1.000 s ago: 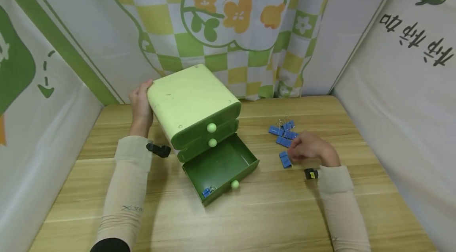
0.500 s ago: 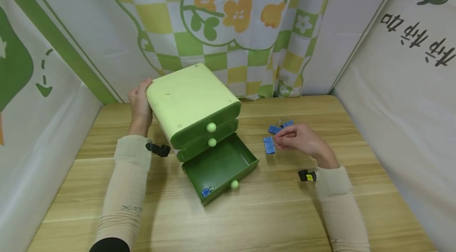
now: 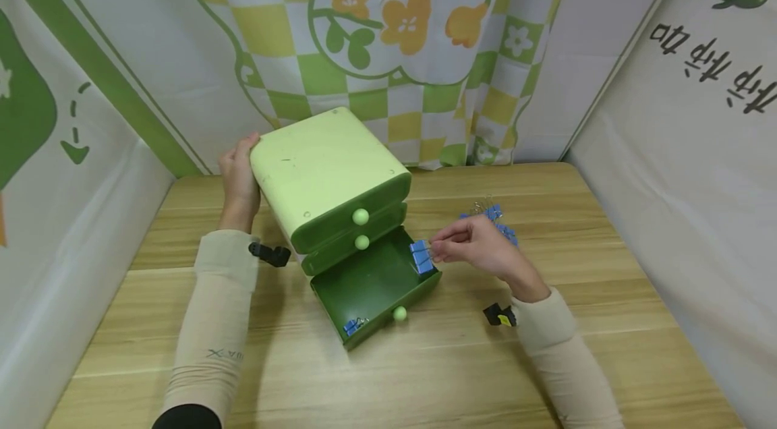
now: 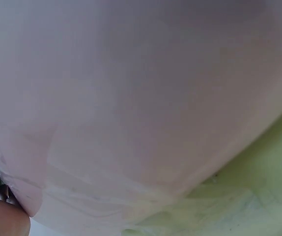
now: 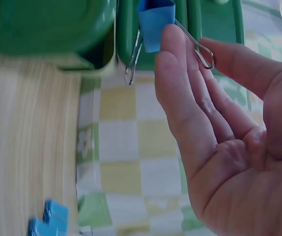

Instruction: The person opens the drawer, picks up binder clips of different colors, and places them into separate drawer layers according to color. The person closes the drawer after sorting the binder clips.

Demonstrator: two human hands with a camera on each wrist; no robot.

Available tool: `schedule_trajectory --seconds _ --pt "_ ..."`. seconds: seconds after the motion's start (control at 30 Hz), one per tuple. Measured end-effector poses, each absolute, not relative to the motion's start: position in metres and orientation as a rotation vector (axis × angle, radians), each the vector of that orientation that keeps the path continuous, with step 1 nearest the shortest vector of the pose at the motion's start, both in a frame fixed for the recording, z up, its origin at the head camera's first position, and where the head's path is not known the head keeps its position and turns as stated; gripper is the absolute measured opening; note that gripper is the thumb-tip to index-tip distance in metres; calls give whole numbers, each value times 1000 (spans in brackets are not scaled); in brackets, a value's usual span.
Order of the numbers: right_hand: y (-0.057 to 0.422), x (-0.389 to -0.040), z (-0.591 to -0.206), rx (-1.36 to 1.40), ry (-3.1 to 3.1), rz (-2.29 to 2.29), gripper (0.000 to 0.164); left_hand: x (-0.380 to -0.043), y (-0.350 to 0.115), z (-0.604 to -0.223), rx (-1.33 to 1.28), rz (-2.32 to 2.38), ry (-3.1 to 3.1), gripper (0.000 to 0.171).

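Observation:
My right hand (image 3: 488,250) pinches a blue binder clip (image 3: 421,256) by a wire handle, between thumb and fingertips. This clip hangs over the right end of the extended bottom drawer (image 3: 370,274). In the right wrist view the clip (image 5: 156,22) shows against green plastic, its other handle free. Another blue binder clip (image 3: 353,326) lies in the drawer's front left corner. At the back left corner of the light green drawer cabinet (image 3: 330,169), my left hand (image 3: 239,176) grips the edge; some fingers are hidden. The cabinet's side (image 4: 131,98) fills most of the left wrist view.
Several blue binder clips (image 3: 506,233) lie on the wooden table (image 3: 461,361) right of the cabinet, partly behind my right hand. Two upper drawers with round knobs (image 3: 361,216) are closed. A checkered curtain (image 3: 376,105) hangs behind the table; white fabric walls flank it.
My right hand has picked a binder clip from the loose group and carried it left to the drawer's right end. The left hand and cabinet have barely moved.

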State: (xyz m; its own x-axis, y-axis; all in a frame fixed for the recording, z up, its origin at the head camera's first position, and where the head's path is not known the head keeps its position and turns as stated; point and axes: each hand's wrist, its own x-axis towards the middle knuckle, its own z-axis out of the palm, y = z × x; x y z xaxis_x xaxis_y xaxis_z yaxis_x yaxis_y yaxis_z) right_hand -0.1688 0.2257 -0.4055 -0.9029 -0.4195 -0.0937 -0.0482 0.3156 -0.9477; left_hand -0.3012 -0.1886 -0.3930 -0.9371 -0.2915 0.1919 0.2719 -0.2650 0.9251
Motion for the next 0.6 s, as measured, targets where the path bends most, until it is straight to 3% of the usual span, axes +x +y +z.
schedule_trajectory --seconds 0.6 --pt "156 -154 -416 -636 2307 -1396 10 -297 -188 -390 13 -2238 -1659 44"
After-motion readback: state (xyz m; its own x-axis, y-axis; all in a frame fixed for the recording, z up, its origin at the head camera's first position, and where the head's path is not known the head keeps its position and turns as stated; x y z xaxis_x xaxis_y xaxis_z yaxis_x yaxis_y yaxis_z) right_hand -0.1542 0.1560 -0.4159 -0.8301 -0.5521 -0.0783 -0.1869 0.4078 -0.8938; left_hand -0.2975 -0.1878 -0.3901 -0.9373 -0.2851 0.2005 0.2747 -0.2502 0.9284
